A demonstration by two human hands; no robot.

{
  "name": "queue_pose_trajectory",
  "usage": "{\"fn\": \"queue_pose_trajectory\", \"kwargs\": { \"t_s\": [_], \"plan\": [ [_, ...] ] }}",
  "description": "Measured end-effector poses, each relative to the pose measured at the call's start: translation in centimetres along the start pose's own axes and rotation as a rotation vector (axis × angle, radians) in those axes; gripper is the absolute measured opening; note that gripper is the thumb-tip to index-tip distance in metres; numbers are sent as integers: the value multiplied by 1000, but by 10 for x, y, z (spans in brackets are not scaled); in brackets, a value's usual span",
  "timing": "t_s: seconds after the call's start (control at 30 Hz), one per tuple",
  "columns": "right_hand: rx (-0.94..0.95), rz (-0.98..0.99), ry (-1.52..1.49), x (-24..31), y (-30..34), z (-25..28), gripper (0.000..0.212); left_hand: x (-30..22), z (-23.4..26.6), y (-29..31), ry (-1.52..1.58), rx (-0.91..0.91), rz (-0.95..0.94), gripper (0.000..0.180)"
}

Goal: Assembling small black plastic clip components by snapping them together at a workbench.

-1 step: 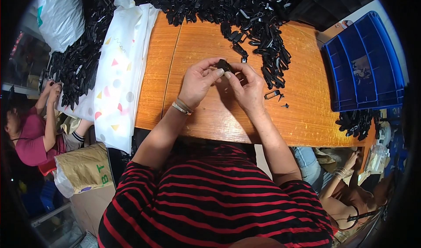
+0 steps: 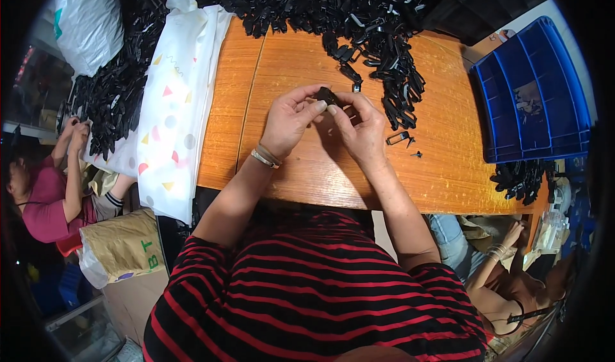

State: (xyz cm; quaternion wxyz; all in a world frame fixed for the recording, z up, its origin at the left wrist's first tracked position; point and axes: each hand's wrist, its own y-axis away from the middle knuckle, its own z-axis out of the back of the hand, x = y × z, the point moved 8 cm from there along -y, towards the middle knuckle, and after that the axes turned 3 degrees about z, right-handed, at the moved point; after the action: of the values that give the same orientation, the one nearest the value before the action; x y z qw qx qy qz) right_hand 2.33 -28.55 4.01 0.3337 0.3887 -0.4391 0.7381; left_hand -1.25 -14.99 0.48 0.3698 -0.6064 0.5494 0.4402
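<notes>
Over the wooden table, a small black plastic piece is pinched between both my hands. My left hand grips its left side with thumb and forefinger, and a bracelet circles that wrist. On the other side my right hand closes its thumb and fingers on the same piece. Fingers cover much of it, so its exact kind cannot be made out. Just right of my right hand lie a small black rectangular frame and a tiny black part.
A heap of black plastic parts covers the far side, trailing toward me on the right. A blue crate stands at the right, and a patterned white sheet lies left. Co-workers sit at left and lower right.
</notes>
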Motion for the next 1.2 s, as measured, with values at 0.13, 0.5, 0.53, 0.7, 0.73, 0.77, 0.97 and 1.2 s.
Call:
{"fn": "queue_pose_trajectory", "kwargs": {
  "t_s": [0.13,0.5,0.53,0.7,0.73,0.77,0.97,1.2],
  "plan": [
    [-76,158,154,19,5,0,20,0,-4,5,-102,33,-25,30],
    [-77,119,205,16,24,-24,47,-2,-19,8,-111,90,-65,29],
    [-73,97,164,12,23,-26,47,-2,-18,6,-113,91,-66,29],
    [-14,-74,-21,-16,17,-24,42,11,-20,-5,-92,163,35,30],
    [41,-23,51,-17,12,-20,40,18,-17,-11,-128,250,98,32],
    [91,25,125,-18,8,-15,39,18,-15,-22,-131,249,92,32],
    [-41,167,520,-14,-42,19,37,-2,27,-120,-504,-76,98,15],
    [156,56,866,-62,-69,-2,26,-32,-6,-157,-1519,13,-348,35]
  ]
}}
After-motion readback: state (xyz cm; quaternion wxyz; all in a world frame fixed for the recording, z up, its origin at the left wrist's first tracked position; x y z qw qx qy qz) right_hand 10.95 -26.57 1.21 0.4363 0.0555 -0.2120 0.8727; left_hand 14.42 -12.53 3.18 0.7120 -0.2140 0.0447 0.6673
